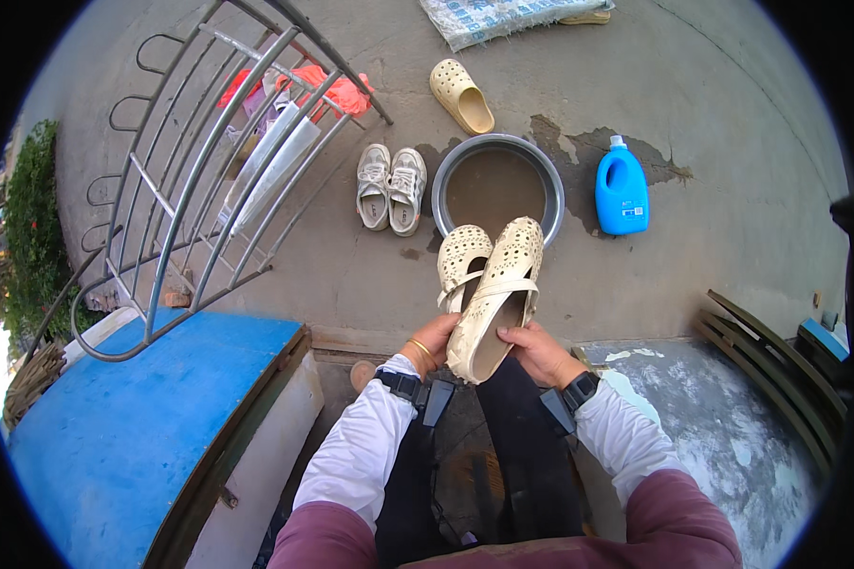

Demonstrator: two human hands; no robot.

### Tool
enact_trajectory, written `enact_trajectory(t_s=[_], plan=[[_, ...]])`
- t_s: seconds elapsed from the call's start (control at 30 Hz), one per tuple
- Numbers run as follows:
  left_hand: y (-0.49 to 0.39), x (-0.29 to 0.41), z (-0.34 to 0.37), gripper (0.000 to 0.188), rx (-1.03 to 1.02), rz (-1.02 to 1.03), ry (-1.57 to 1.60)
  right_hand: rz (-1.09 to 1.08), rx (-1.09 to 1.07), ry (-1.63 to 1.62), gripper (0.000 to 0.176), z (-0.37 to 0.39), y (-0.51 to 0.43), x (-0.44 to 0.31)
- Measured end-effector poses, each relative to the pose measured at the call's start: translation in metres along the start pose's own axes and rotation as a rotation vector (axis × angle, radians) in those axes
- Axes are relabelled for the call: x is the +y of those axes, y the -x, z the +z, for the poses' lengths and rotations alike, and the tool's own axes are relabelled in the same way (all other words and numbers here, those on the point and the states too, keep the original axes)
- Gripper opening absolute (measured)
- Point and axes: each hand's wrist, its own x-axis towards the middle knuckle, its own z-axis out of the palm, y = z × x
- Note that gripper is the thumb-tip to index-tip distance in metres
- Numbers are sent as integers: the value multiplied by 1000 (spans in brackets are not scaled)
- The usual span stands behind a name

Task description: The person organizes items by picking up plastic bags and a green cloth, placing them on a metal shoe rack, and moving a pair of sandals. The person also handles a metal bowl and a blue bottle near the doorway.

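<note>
Two cream perforated strap shoes are in my hands, toes pointing away from me. My left hand grips the heel end of the left shoe, which is partly hidden behind the other one. My right hand holds the right shoe, its thumb inside the opening. Dark specks mark both uppers. Just beyond the toes stands a metal basin of murky brown water, its near rim partly covered by the shoes.
Grey-white sneakers sit left of the basin, a beige clog behind it, and a blue detergent bottle to its right. A metal rack and a blue-topped surface flank my left. A woven sack lies at the back.
</note>
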Motion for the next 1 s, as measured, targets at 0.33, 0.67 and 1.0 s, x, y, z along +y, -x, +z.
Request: enact_trajectory(t_s=[0.33, 0.67, 1.0], plan=[[-51, 111, -13, 55, 314, 108, -587, -467, 11, -1, 35, -50, -81, -159], [-87, 229, -219, 44, 846, 204, -1619, -321, 484, 472, 75, -98, -254, -276], [-191, 229, -209, 58, 1169, -36, -1753, -382, 34, 618, 27, -45, -91, -128]])
